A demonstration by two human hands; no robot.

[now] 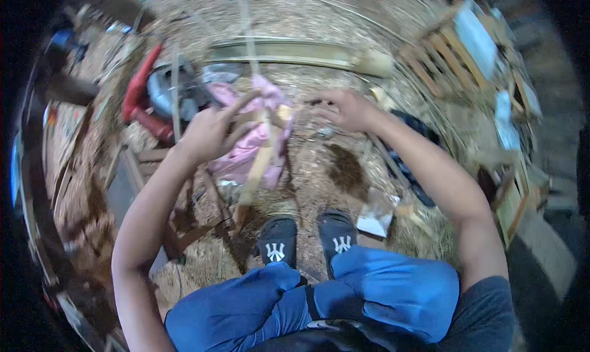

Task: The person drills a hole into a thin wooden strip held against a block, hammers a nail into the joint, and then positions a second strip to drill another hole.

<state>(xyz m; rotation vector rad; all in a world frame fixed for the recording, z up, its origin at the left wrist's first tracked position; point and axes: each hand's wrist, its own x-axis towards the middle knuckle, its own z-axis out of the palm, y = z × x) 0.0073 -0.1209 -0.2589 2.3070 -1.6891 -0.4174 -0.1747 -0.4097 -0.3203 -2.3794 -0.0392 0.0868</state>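
With shavings thick on the floor hinting at much work done, the left hand at ten o'clock clasps an unfinished bamboo strip against pink cloth, while the blurred right hand at one o'clock curls, its grip unclear.

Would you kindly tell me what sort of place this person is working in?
Probably a rough bamboo or wood workshop: shavings lie all over, a long split pole lies ahead, and a slatted crate stands at the right.
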